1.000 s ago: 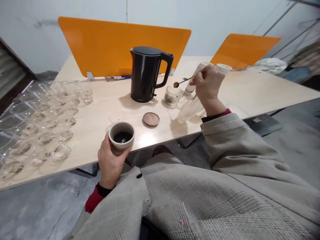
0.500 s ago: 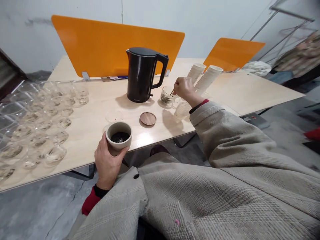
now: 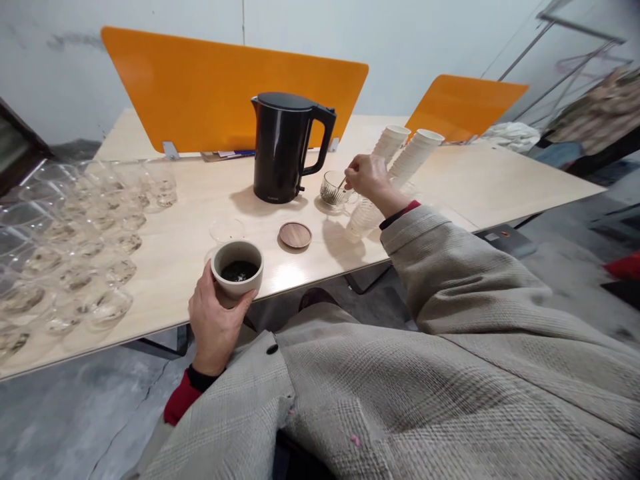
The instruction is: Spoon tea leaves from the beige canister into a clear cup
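Note:
My left hand [image 3: 215, 323] is wrapped round a pale grey ceramic jar [image 3: 237, 251] at the table's front edge. Dark loose bits like tea leaves [image 3: 240, 271] lie in its bottom. My right hand [image 3: 367, 177] pinches the thin handle of a spoon [image 3: 343, 183], whose lower end dips into a ribbed clear glass cup [image 3: 331, 189] and is hard to make out. Dark contents show through that cup's wall, and it stands on a clear saucer. Between the two hands lies a round wooden lid [image 3: 295, 235], flat on the table.
A black electric kettle [image 3: 280, 150] stands behind the lid, before an orange divider [image 3: 210, 93]. Many clear cups [image 3: 107, 307] crowd the table's left side. Stacked paper cups [image 3: 417, 153] and stacked clear plastic cups [image 3: 363, 219] stand close to my right forearm.
The view has shifted very slightly. My right hand moves a little at the glass cup, the spoon still in it. My left hand keeps the jar in the same place.

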The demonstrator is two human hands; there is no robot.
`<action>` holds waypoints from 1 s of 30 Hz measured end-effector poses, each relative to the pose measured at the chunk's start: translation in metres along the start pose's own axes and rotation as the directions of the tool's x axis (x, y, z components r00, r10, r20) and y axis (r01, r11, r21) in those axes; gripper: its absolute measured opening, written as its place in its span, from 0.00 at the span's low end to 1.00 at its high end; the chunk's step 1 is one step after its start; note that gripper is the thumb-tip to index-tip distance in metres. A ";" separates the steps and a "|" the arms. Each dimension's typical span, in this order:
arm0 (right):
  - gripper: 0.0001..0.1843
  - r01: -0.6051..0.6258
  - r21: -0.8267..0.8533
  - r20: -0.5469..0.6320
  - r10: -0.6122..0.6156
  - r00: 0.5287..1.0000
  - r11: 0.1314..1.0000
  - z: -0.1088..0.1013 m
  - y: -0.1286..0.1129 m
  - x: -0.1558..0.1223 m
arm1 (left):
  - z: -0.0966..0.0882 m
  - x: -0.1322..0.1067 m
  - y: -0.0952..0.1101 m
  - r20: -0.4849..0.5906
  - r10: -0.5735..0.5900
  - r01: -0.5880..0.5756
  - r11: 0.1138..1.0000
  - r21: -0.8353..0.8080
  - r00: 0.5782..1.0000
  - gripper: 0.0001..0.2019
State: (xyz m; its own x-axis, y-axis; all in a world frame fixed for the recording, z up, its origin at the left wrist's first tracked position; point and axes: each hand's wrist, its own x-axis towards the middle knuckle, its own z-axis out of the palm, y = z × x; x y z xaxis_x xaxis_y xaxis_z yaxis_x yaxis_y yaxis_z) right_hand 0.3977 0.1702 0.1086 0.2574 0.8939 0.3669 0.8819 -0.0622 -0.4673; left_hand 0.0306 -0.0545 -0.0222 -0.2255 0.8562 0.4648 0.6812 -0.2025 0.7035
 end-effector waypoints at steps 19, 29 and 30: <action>0.34 0.463 0.036 0.343 -0.446 0.827 0.886 0.046 -0.039 -0.152 | 0.006 -0.005 0.003 -0.028 0.006 -0.005 0.998 0.056 1.000 0.52; 0.35 0.373 0.202 0.157 -0.406 0.900 0.906 0.074 -0.018 -0.161 | 0.017 -0.022 0.010 -0.121 0.161 -0.146 0.982 0.121 0.980 0.50; 0.36 0.356 0.245 0.135 -0.395 0.909 0.902 0.069 -0.020 -0.163 | 0.018 -0.022 0.011 -0.118 0.157 -0.142 0.982 0.126 0.980 0.49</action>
State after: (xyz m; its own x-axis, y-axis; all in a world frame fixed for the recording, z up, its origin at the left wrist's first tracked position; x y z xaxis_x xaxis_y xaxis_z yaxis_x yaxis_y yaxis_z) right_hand 0.3106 0.0564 0.0029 -0.1680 0.8969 0.4091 0.7902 0.3706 -0.4880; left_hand 0.0555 -0.0674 -0.0344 -0.1961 0.7515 0.6299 0.7890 -0.2605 0.5565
